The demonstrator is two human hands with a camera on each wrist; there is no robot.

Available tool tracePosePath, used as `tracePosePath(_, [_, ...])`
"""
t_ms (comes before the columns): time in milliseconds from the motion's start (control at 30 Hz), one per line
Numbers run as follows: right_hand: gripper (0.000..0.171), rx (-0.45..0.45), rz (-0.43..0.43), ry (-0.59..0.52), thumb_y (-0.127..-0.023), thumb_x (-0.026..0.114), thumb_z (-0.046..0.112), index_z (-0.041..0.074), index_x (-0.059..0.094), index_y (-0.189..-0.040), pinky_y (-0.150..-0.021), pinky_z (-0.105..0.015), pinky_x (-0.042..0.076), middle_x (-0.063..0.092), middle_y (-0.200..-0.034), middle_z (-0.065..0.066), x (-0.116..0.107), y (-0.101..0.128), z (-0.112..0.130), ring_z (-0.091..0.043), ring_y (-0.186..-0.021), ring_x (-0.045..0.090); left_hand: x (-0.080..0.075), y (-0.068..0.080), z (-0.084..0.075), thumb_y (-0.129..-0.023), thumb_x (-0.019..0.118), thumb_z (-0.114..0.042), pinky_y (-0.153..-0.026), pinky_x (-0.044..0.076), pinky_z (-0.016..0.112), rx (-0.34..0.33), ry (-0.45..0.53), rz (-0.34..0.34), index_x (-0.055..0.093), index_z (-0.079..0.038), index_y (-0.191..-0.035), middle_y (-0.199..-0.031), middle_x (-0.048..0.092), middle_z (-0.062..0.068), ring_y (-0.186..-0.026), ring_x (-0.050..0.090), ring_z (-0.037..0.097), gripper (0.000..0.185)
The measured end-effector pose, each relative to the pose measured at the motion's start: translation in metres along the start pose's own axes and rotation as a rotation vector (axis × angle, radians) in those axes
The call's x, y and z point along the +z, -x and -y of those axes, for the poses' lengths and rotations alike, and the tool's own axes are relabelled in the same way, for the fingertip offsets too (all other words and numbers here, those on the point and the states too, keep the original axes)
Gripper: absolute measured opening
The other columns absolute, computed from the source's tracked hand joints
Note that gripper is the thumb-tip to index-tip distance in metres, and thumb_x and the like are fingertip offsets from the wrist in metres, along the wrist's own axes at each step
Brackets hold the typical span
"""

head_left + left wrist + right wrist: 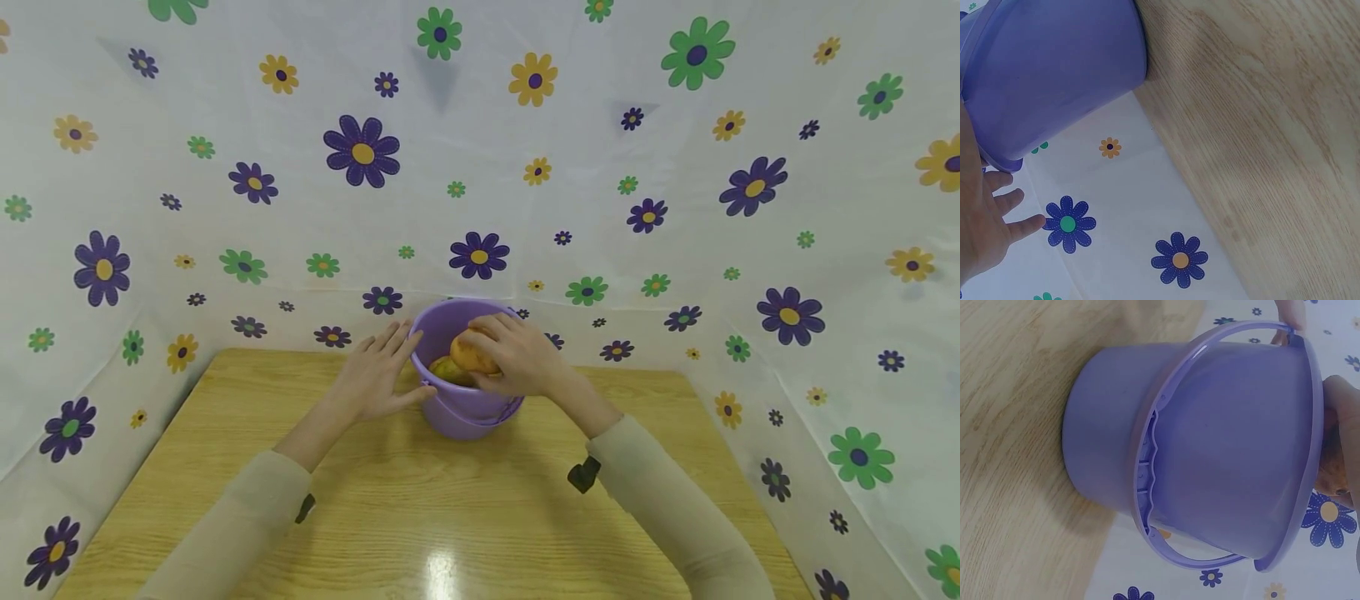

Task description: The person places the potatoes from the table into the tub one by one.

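A purple bucket (457, 417) stands upright on the table, its handle hanging down the near side. My right hand (517, 354) reaches over the rim from the right and grips a round yellow-orange fruit (472, 354) at the bucket's mouth. Part of this fruit (1333, 465) shows beyond the rim in the right wrist view. Below it, inside the bucket, lies a yellow-green fruit (447, 371), partly hidden. At the bucket's left side my left hand (378, 375) has its fingers spread and straight, right at the rim. The left wrist view shows this hand (982, 219) beside the bucket wall.
The wooden table (420, 517) stretches out in front of the bucket. Close behind the bucket and along both sides rises a white cloth (420, 217) printed with flowers. Dark wrist straps (584, 474) show at the sleeves.
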State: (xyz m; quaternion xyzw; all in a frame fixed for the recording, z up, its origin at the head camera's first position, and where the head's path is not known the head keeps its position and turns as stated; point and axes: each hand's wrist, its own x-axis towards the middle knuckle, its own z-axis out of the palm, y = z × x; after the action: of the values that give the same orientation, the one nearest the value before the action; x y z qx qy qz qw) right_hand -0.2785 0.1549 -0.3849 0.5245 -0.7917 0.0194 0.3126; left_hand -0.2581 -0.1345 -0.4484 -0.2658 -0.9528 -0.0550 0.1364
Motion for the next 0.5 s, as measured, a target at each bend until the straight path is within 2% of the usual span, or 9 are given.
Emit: tracePosePath(500, [0.059,0.064,0.121,-0.008,-0.082,0.088,0.036,0.012,0.066,-0.131,-0.088,-0.043,0.065,0.070,-0.124,-0.012,0.009,-0.003,-0.016,-0.031,-0.108,0.071,-0.001,0.001,0.000,-0.095,0.051,-0.078,-0.122,0.040,0.064,0.007,0.000,-0.011,0.030,-0.008,-0.167,-0.176,0.022,0.017,-0.161,0.032,0.041,0.103])
